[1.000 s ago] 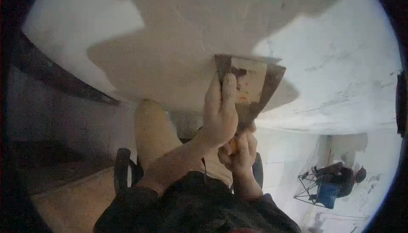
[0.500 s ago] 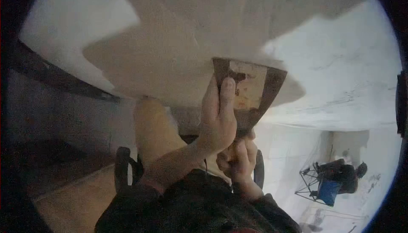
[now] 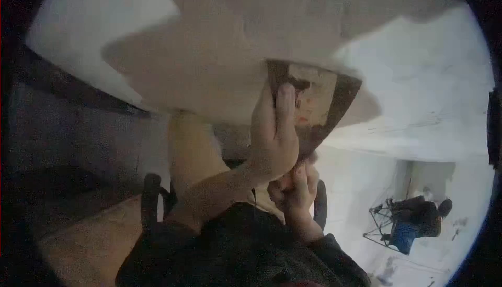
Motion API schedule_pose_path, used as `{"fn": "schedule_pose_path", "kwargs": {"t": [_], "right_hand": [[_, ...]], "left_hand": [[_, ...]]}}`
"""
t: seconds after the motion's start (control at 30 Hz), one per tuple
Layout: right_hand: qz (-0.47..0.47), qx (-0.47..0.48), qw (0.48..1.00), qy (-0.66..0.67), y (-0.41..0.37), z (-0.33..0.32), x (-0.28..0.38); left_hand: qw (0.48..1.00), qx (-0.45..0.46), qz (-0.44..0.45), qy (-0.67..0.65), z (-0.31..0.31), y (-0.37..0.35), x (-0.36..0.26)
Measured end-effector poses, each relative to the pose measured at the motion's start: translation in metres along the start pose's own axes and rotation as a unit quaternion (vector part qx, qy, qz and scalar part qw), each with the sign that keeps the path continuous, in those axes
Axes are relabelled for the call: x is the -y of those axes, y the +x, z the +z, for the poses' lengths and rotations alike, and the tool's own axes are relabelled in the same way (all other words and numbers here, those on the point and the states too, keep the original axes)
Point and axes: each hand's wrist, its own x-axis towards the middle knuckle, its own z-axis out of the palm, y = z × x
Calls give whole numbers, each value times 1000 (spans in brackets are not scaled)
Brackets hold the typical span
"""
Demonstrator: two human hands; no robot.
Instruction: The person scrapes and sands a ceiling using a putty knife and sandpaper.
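Carrying reddish stains on the pale middle of the putty knife (image 3: 319, 98), too blurred to read as writing or a brand. Wrapping the left hand (image 3: 273, 132) around the lower left part of the blade, with one finger lying straight up its face. Clenching the right hand (image 3: 295, 190) into a fist on the knife's lower end, at 6 o'clock from the left hand and just below it. Fanning out at 1 o'clock from the left hand, top edge touching the grey-brown plaster patch (image 3: 219, 62). Spreading wide and uneven over a paler white surface (image 3: 434, 77) that is running off towards 3 o'clock. Crouching far off at 4 o'clock, another person (image 3: 423, 216) in dark clothes, on a thin frame (image 3: 377, 230) in a pale, unfinished room.
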Motion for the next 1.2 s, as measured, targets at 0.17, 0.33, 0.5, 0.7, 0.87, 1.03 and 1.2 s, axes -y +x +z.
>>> {"fn": "schedule_pose_path", "kwargs": {"t": [0.17, 0.33, 0.5, 0.7, 0.87, 1.03, 1.2], "right_hand": [[-300, -40, 897, -324, 18, 25, 12], [-2, -5, 999, 43, 10, 21, 11], [-33, -34, 999, -8, 0, 31, 19], [10, -19, 998, 54, -2, 16, 1], [4, -32, 993, 117, -14, 29, -1], [-32, 6, 999, 24, -12, 22, -9], [37, -20, 994, 104, -9, 35, 16]], "left_hand": [[996, 2, -64, -61, -8, 22, -19], [998, -8, -53, -38, -3, 16, -20], [999, -18, -20, -20, -8, 6, -13], [993, -23, -63, -95, -3, 1, -7], [999, -12, -47, -5, -11, -7, -7], [999, -11, -33, 19, -15, -9, -1], [993, -36, 13, 113, -12, -6, 0]]}}
